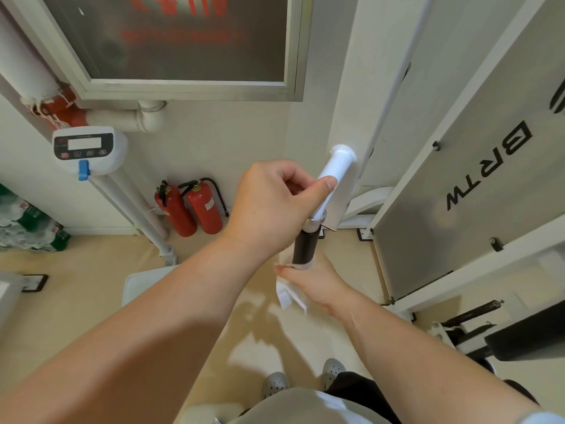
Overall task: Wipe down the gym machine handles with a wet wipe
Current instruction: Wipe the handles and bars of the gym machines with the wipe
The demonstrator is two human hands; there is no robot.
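Though tilted, black "BRTW" lettering (492,166) on grey panel (428,243) beside handle (337,165)

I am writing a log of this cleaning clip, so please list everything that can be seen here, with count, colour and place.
handle: one, white upper part and dark lower grip, centre
wet wipe: one, white, at the grip's lower end
fire extinguishers: two, red, on the floor by the wall
machine panel: one, grey with dark letters, right
box with blue tap: one, white, left
pipes: white, left wall
glass panel: one, dark with red lettering, top
bottle packs: count unclear, green and clear, far left
shoes: two, grey, bottom
left hand: grips the handle's white part
right hand: holds the wet wipe round the grip's end
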